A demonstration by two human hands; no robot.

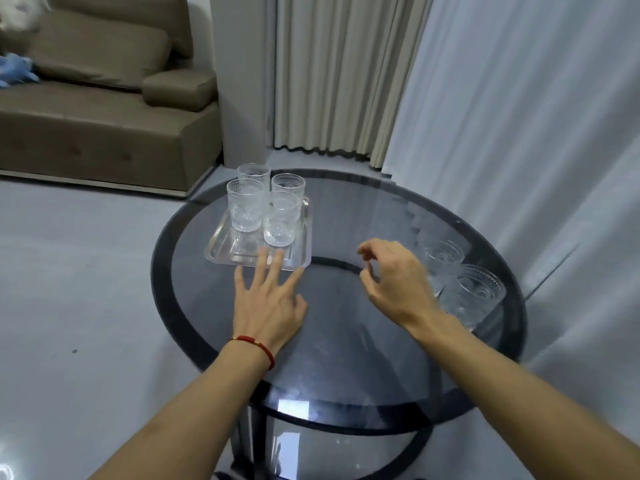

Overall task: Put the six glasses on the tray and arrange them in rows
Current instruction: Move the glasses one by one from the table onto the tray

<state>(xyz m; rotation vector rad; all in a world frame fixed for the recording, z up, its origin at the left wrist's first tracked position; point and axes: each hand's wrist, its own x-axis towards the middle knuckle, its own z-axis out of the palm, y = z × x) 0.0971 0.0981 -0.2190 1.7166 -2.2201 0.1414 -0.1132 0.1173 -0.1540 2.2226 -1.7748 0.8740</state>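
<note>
A brown sofa (104,109) and long curtains (332,74) stood behind the round glass table (346,341). Four glasses (266,202) stood close together on the clear tray (221,249). Two more glasses (460,282) waited beside the right hand (394,282). The left hand (266,303) was spread flat, holding nothing. The right hand was half curled, empty too.

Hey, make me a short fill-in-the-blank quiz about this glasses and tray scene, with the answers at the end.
1. The number of glasses standing on the tray is ____.
2. The number of glasses still off the tray, on the round table beside the right hand, is ____.
3. The red bracelet is on the ____ wrist.
4. The left hand holds ____.

Answers: four; two; left; nothing
</note>
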